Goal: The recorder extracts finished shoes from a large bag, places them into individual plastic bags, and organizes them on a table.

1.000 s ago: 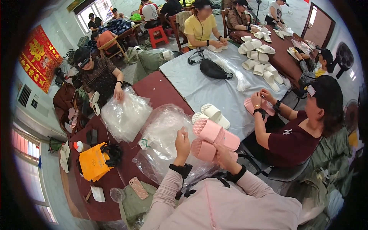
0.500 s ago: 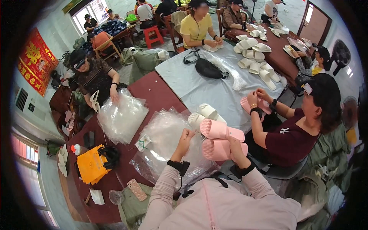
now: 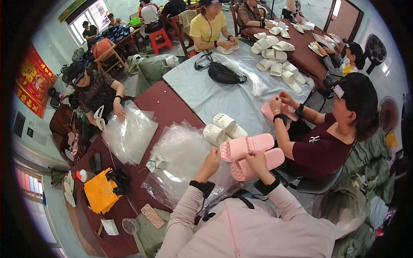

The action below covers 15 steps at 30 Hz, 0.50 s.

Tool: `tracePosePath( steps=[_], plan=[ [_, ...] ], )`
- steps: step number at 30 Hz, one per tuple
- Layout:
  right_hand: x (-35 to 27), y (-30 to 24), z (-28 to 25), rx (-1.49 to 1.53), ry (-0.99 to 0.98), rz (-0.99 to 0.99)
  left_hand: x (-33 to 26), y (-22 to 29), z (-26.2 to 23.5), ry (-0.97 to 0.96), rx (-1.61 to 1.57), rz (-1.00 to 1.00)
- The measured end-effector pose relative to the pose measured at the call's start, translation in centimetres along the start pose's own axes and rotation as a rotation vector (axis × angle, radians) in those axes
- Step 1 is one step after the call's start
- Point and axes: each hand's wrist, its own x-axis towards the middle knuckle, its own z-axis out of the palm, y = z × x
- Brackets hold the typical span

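Observation:
A pair of pink slippers [image 3: 263,141] lies side by side in front of me, toes to the left and heels to the right. My right hand [image 3: 257,163] grips the pair between its straps, thumb and fingers closed. Just left of the toes is my left hand [image 3: 210,161], its fingers pinched together; what they hold, if anything, I cannot make out. A white pair of slippers [image 3: 226,125] rests on the table right behind the pink pair. Beneath and beyond my left hand spreads a pile of clear plastic bags [image 3: 178,150].
At the right, a co-worker handles a pink slipper [image 3: 267,111]; another at the left touches more clear bags [image 3: 131,131]. White slippers [image 3: 275,56] and a black waist bag [image 3: 223,74] lie farther back. An orange bag [image 3: 100,192] and a phone [image 3: 152,215] are near left.
The pink pair has turned, with its soles now facing up more and stretching right. My right hand has shifted up and left along it. My left hand has come a little lower.

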Motion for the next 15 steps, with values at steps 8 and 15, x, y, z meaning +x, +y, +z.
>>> tracePosePath(
  steps=[8, 15],
  plan=[
    [0.6, 1.0, 1.0, -0.069, 0.013, -0.019, -1.9, 1.3, 3.6, 0.124, 0.629, 0.330],
    [1.0, 2.0, 1.5, 0.011, 0.026, -0.023, -1.7, 1.4, 3.9, 0.022, 0.442, 0.329]
  ],
)
